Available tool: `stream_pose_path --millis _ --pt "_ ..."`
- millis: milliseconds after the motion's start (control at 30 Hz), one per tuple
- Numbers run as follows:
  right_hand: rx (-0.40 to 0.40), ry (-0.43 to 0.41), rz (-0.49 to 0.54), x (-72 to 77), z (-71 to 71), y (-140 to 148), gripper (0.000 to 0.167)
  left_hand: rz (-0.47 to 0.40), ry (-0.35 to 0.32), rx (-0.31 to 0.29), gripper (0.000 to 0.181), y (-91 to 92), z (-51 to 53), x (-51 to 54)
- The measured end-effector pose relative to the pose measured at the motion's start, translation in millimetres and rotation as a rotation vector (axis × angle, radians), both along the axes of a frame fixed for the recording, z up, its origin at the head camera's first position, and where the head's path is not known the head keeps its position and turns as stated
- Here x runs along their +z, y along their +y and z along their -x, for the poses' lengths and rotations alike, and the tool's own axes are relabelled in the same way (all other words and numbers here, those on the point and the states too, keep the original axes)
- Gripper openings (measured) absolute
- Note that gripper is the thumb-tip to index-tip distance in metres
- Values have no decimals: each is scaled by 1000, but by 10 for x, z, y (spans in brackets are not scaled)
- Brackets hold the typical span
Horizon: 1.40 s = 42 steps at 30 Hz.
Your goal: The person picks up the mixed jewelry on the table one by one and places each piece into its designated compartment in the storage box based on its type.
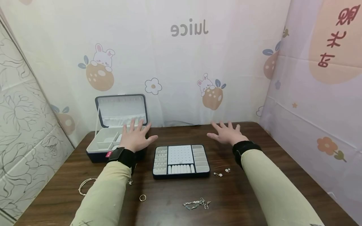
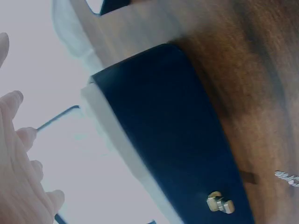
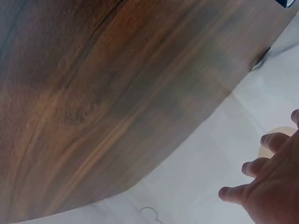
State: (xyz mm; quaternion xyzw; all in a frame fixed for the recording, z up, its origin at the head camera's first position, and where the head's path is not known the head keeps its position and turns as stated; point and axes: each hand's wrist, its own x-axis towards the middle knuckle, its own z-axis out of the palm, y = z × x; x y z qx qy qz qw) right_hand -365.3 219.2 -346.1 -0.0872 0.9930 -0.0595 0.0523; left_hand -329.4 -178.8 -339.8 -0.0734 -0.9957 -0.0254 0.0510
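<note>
My left hand (image 1: 135,137) is spread with straight fingers in front of the open jewelry box (image 1: 97,157), covering part of its white compartments. In the left wrist view the dark blue box wall (image 2: 159,121) carries a gold clasp (image 2: 219,203). My right hand (image 1: 226,134), fingers spread and holding nothing, hovers over the right rear of the table. Between the hands lies a jewelry tray (image 1: 181,153) with ring rolls, a perforated panel and small compartments. Earrings (image 1: 220,174) lie right of it. Nearer me are a silver chain (image 1: 196,204) and a ring (image 1: 142,198).
A pale bangle (image 1: 82,187) lies at the left, partly behind my left sleeve. A small silver piece (image 1: 130,181) sits beside my left forearm. The brown wooden table (image 1: 169,213) backs onto a printed curtain (image 1: 181,62), with more curtain at both sides.
</note>
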Motion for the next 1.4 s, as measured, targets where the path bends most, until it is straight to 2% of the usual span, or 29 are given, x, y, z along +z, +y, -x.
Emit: stream_pose_path --millis 133,267,433,567,667,800,933,1067,1233,1400 --pt "50 21 -9 33 1 9 84 33 42 -55 80 4 -51 70" --pt "121 41 -12 70 -18 4 83 77 110 -118 77 38 -134 164" --pt "219 37 -3 95 -62 -8 83 56 226 -202 69 93 -263 259" --pt "277 2 20 117 -128 -16 82 16 337 -258 58 133 -382 286" --pt "297 -37 27 135 -179 -15 82 20 405 -292 48 148 -469 280" --pt "324 -69 24 151 -243 -8 81 17 438 -311 35 159 -556 243" --pt "378 -69 8 148 -306 -12 77 -28 374 -294 26 169 -621 203" --pt "425 -63 -5 133 -367 -9 67 -76 247 -259 29 187 -680 175" --pt "502 -65 -3 120 -440 -13 44 -107 102 -232 28 219 -717 76" --pt "540 -128 29 91 -511 -34 23 -121 -30 -170 26 228 -743 -53"
